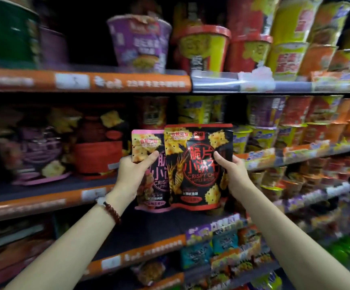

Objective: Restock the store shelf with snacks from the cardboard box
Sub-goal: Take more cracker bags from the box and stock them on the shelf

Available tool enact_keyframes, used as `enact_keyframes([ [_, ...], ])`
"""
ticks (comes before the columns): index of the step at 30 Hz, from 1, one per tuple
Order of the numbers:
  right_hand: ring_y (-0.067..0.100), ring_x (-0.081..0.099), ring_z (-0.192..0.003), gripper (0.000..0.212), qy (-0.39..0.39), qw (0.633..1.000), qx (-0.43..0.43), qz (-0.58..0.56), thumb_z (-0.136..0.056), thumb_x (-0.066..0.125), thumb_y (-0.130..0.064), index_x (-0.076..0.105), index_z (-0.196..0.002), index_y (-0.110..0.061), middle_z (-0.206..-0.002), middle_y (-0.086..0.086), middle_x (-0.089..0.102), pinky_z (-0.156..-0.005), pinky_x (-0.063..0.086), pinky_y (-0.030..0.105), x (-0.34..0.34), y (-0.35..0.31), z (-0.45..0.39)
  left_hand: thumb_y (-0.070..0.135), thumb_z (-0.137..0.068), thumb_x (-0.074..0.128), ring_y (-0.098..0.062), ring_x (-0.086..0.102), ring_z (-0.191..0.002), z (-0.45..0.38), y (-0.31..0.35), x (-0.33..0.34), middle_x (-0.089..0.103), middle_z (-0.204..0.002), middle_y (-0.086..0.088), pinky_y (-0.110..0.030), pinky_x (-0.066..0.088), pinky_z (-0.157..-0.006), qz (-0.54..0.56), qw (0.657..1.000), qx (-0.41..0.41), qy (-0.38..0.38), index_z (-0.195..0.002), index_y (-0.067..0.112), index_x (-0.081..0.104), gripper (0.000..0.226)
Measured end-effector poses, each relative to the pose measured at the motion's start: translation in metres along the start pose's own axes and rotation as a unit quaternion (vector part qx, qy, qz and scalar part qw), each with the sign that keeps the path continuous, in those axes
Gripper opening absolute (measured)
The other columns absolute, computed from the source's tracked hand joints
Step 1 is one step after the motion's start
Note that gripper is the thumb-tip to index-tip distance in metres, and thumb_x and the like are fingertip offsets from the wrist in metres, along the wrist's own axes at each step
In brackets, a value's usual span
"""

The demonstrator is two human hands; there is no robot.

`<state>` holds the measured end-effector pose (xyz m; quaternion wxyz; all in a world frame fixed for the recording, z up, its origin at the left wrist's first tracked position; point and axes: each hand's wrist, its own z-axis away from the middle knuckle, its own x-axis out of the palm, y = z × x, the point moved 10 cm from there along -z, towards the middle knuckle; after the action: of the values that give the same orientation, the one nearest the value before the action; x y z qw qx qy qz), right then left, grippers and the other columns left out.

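Observation:
I hold two upright snack bags in front of the middle shelf [44,203]. My left hand [133,174] grips a black bag with pink trim [149,143] by its left edge, thumb across the front. My right hand [233,174] grips a black bag with red trim [199,164] by its right edge; this bag overlaps the pink one's right side. On the shelf to the left stand matching bags, a pink-trimmed one [33,147] and a red-trimmed one [98,147]. The cardboard box is out of view.
The top shelf [86,81] carries cup noodles, among them a purple cup [140,45] and a red and yellow cup [203,49]. To the right, rows of noodle cups [295,126] fill the shelves. Lower shelves hold small snack packs [222,245].

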<state>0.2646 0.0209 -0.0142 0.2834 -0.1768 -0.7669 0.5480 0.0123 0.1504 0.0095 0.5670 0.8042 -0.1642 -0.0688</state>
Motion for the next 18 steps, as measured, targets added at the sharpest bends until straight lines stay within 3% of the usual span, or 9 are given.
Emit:
enact_keyframes([
  [3,0.019,0.073,-0.085,0.014,-0.047,0.999,0.000,-0.012,-0.087,0.069,-0.020,0.070,-0.098,-0.010,-0.092,0.004,0.077,-0.068,0.056,0.029,0.063,0.002,-0.003,0.026,-0.080,0.075,-0.024,0.072,-0.091,-0.004,0.017,-0.056,0.076,-0.091,-0.005,-0.044,0.057,-0.085,0.004,1.000,0.002,0.017,-0.088,0.017,0.074,0.012],
  [7,0.023,0.073,-0.088,0.016,-0.100,0.994,0.017,-0.028,-0.088,0.067,-0.021,0.069,-0.099,-0.010,-0.096,0.008,0.076,-0.070,0.058,0.034,0.136,0.007,-0.002,0.029,-0.082,0.073,-0.012,0.067,-0.087,-0.008,0.040,-0.127,0.073,-0.087,0.004,-0.028,0.052,-0.076,-0.012,0.998,0.007,0.061,-0.084,0.023,0.069,0.007],
  [10,0.025,0.073,-0.090,0.015,-0.124,0.991,0.024,-0.039,-0.089,0.066,-0.022,0.068,-0.099,-0.011,-0.098,0.009,0.075,-0.075,0.058,0.039,0.182,0.004,-0.002,0.032,-0.079,0.076,-0.019,0.069,-0.094,-0.017,0.054,-0.179,0.076,-0.090,0.002,-0.038,0.053,-0.086,0.003,0.996,0.008,0.094,-0.086,0.022,0.071,0.013],
  [14,0.017,0.073,-0.084,0.009,-0.114,0.993,-0.013,-0.030,-0.089,0.068,-0.022,0.070,-0.090,-0.013,-0.090,0.003,0.076,-0.072,0.057,0.033,0.221,-0.003,-0.005,0.024,-0.083,0.072,-0.014,0.072,-0.081,-0.030,0.071,-0.230,0.076,-0.077,0.007,-0.031,0.054,-0.070,0.033,0.992,0.026,0.117,-0.087,0.020,0.070,0.006],
  [18,0.017,0.073,-0.081,0.013,-0.098,0.993,-0.069,-0.022,-0.088,0.069,-0.021,0.070,-0.089,-0.007,-0.088,0.005,0.075,-0.068,0.057,0.029,0.249,-0.015,-0.009,0.027,-0.083,0.072,-0.008,0.071,-0.070,-0.043,0.088,-0.266,0.074,-0.069,0.010,-0.031,0.053,-0.066,0.011,0.990,0.042,0.138,-0.083,0.021,0.068,0.007],
])
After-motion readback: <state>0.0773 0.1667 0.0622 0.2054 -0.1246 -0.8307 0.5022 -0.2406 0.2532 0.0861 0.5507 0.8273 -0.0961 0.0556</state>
